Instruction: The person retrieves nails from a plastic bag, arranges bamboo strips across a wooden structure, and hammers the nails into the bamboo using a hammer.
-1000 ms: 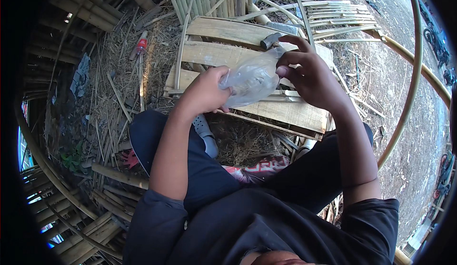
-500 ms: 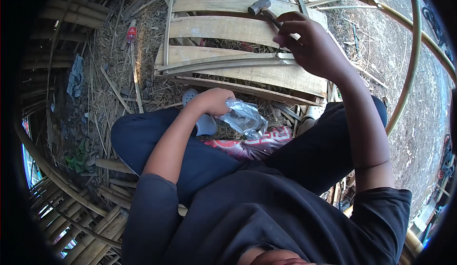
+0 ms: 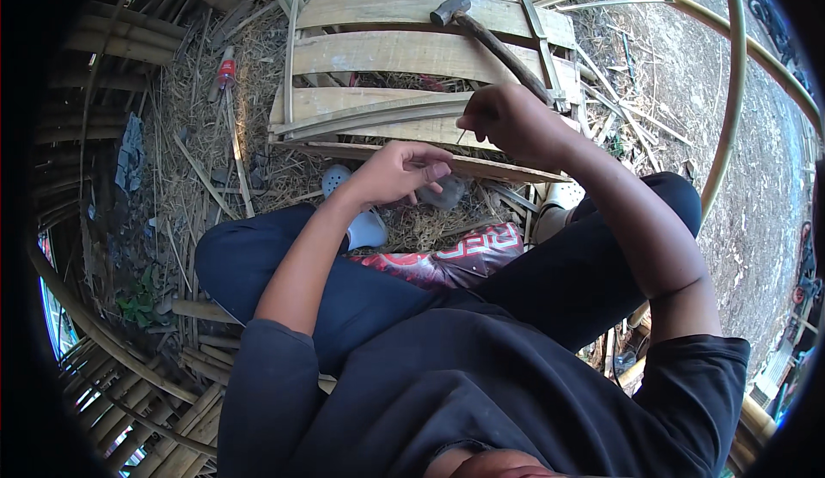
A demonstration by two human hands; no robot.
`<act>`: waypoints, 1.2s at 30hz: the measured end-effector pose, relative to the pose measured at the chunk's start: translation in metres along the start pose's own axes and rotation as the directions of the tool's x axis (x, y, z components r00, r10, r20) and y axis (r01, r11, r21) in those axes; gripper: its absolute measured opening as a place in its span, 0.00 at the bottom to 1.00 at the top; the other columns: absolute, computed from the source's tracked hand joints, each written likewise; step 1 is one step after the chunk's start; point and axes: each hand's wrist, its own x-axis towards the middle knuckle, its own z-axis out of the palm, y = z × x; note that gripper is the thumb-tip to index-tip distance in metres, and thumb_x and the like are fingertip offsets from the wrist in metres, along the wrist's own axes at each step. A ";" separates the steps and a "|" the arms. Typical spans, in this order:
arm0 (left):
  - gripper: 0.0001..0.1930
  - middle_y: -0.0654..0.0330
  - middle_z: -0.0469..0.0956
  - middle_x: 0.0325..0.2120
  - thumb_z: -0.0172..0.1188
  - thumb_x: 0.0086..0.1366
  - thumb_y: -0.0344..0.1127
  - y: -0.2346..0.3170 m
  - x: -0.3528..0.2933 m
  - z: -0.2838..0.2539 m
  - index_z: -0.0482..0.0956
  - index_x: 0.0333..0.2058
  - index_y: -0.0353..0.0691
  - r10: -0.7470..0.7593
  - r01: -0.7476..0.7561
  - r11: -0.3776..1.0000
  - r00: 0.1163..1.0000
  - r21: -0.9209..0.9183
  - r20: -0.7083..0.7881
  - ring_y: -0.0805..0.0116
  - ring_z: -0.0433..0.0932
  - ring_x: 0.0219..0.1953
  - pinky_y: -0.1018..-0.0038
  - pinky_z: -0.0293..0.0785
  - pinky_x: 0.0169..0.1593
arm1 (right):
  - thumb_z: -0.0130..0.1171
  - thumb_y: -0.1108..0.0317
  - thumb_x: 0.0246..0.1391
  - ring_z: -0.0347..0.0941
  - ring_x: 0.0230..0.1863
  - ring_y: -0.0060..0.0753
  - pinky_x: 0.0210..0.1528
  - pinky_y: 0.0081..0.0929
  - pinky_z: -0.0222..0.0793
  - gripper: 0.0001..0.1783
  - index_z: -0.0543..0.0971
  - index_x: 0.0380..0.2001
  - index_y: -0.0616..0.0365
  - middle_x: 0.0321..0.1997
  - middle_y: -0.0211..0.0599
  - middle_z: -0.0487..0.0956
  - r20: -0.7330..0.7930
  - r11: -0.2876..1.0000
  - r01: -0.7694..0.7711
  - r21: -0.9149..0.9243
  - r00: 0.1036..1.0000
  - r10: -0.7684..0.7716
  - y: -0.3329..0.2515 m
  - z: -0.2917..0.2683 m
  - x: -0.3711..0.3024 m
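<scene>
In the head view, the right hand (image 3: 513,121) pinches a thin, nail-like piece (image 3: 461,137) between thumb and fingertips, probably because so slender an object offers no fuller hold; it points downward over the near edge of the slatted wooden surface (image 3: 378,55). The left hand (image 3: 397,173) is loosely spread, thumb apart from the fingers, with nothing visible in its grasp. Just beyond its fingers, a clear plastic bag (image 3: 443,193) lies low on the straw-strewn ground, partly covered by them.

The hammer (image 3: 490,38) rests diagonally across the slats, its handle end near the right hand, seemingly set there for easy reach. Split bamboo strips (image 3: 369,117) cross the surface's near side, between the left hand and the hammer. Grey clogs (image 3: 368,230) and a red printed cloth (image 3: 481,253) crowd the ground below. A red-labelled bottle (image 3: 226,74) lies well to the left; a bamboo pole (image 3: 736,91) curves along the right.
</scene>
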 end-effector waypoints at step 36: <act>0.12 0.56 0.82 0.45 0.66 0.64 0.36 -0.066 -0.029 -0.135 0.85 0.36 0.30 -0.046 -0.184 0.973 0.433 -0.138 -0.900 0.70 0.77 0.48 0.73 0.66 0.57 | 0.58 0.55 0.56 0.80 0.45 0.62 0.51 0.46 0.74 0.24 0.79 0.36 0.73 0.39 0.66 0.81 -0.291 0.729 -0.404 -0.552 0.913 0.285 0.142 -0.083 0.037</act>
